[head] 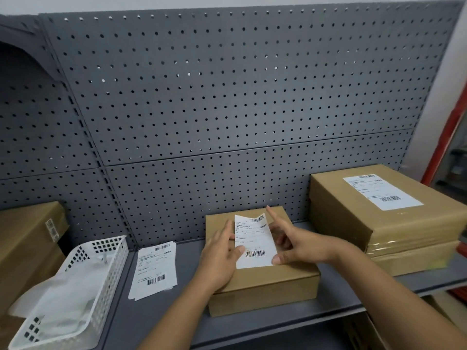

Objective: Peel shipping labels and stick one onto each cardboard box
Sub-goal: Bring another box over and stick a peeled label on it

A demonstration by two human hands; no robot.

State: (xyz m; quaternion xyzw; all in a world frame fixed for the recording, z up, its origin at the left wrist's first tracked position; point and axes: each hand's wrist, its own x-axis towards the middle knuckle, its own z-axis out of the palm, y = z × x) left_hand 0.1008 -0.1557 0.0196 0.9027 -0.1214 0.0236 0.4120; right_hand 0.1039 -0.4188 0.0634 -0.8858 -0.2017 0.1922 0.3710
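Note:
A small cardboard box (262, 281) lies on the grey shelf in front of me. A white shipping label (254, 239) lies over its top, its far end curling up. My left hand (219, 258) rests on the box with its thumb pressing the label's left edge. My right hand (295, 241) holds the label's right edge, thumb at the near corner and index finger stretched out along the side. A stack of loose labels (154, 270) lies on the shelf to the left. A larger box (358, 218) at the right carries a label (381, 192) on top.
A white plastic basket (83, 269) with crumpled backing paper stands at the front left. Brown cardboard boxes (27, 238) stand at the far left. A second box (414, 258) lies under the larger labelled one. A grey pegboard (227, 97) closes off the back of the shelf (161, 317).

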